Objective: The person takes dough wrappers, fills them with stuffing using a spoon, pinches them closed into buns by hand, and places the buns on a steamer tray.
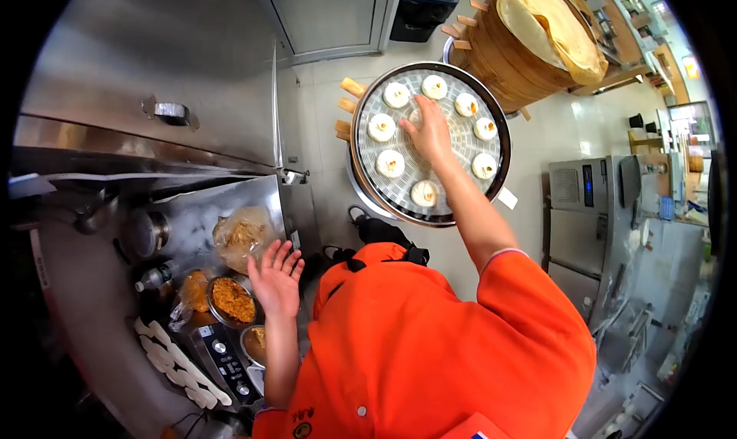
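Observation:
My right hand (430, 134) reaches down into a round steamer (503, 166) lined with a pale mesh mat (441, 143). Its thumb and fingers are around a white bun (416, 117) near the middle, which they partly hide. A ring of several white buns with orange filling showing on top, such as one bun (391, 162) at the near left, surrounds that hand. Palm up, my left hand (276, 280) is empty with its fingers apart. It hovers beside a bowl of orange shredded filling (232, 300) and a clear plastic bag of food (242, 235).
A tall stack of bamboo steamers (503, 51) with a yellowish cloth (549, 20) stands at the upper right. On the left counter lie white dough strips (176, 366) next to a black control panel (224, 362). Steel cabinets (580, 224) stand at the right.

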Motion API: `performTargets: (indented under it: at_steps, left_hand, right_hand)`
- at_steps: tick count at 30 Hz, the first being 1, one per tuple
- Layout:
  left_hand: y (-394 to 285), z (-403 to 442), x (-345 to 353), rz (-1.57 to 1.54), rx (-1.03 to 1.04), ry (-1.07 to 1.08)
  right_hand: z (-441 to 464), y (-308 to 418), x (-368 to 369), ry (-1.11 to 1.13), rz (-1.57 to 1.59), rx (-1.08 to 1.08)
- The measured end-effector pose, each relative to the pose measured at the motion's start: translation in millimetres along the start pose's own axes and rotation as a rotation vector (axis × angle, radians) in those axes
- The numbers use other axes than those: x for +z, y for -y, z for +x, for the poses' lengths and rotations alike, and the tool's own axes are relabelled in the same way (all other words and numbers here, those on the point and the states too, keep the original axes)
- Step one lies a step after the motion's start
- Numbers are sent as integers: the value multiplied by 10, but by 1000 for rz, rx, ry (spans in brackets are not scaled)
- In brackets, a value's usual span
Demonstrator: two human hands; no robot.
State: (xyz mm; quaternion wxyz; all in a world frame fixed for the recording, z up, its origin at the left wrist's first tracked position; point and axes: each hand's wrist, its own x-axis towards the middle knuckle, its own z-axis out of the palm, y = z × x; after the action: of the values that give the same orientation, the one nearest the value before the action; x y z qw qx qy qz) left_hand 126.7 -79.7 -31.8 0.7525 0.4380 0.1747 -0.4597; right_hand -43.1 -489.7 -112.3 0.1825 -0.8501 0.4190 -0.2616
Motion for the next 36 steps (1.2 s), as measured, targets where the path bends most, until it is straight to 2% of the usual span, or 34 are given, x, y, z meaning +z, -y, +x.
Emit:
performTargets:
  at_steps: [2, 3, 4, 5, 6, 7, 9, 12, 15, 17, 21, 23, 24, 25, 26, 27, 28, 29, 31, 32, 34, 35, 36]
  left_hand:
    - [-24, -62, 63, 2, 41, -59]
    - [-19, -93, 26, -5, 48, -72]
    - [-15, -120, -36, -27, 70, -96]
    - [-11, -143, -106, -50, 93, -118]
    - [-2, -169, -197, -60, 106, -125]
    - [8, -214, -316, -88, 128, -141]
    - [22, -338, -495, -145, 190, -184]
    - [45, -734, -751, -159, 392, -369]
    - [71, -1117, -966, -249, 611, -664]
    - [198, -1434, -1314, -195, 774, -648]
    - [359, -1946, -1751, -363, 887, -937]
    - [444, -2124, -2061, -278, 942, -1033]
    - [330, -2213, -2071, -260, 966, -1146]
    - [261, -2356, -2168, -229, 1022, -1075]
    - [198, -2434, -2378, -102, 1024, -1165]
    - [141, -2482, -2623, 26, 1014, -1255]
    - [27, -2628, -2838, 206, 952, -1317]
    - [-49, -2713, -2991, 329, 992, -1365]
    - [-423, -2915, -3133, 823, 896, -1591]
    - [-539, -2940, -3294, 815, 894, -1590]
    - [-740, -3002, -3573, 1463, 827, -1659]
    - [-778, -3010, -3759, 1463, 831, -1655]
    - [-773, -3005, -3990, 1555, 759, -1530]
  right_hand:
    - [24, 433, -228, -223, -28, -195]
    - [-47, 728, -329, -212, 124, -298]
    - [-190, 1031, -284, -137, 320, -282]
    - [-373, 1323, -239, 85, 409, -262]
    - [-565, 1585, -171, 222, 589, -320]
    - [-700, 1802, -90, 360, 624, -474]
    - [-1100, 2243, 194, 667, 758, -550]
    - [-1528, 2819, 438, 1040, 762, -721]
    - [-1733, 3488, 402, 1033, 755, -904]
    - [-1808, 3991, 250, 1054, 787, -983]
    - [-2164, 4748, 257, 1013, 1004, -1151]
    - [-2526, 4916, 720, 1156, 699, -1118]
    - [-2705, 4832, 984, 1087, 380, -1236]
    - [-2825, 4755, 1154, 984, 61, -1328]
    - [-2829, 4821, 1092, 1248, -25, -1243]
    - [-2848, 4797, 1063, 1350, 126, -1183]
    - [-2890, 4751, 1067, 1378, 176, -1177]
    - [-2947, 4714, 1065, 1405, 222, -1163]
    - [-2998, 4675, 970, 1432, 223, -1129]
    - [-3014, 4663, 936, 1448, 240, -1085]
    - [-3042, 4605, 902, 1467, 218, -1065]
    - [-3051, 4589, 891, 1485, 207, -1048]
    - [-3043, 4618, 825, 1501, 216, -1017]
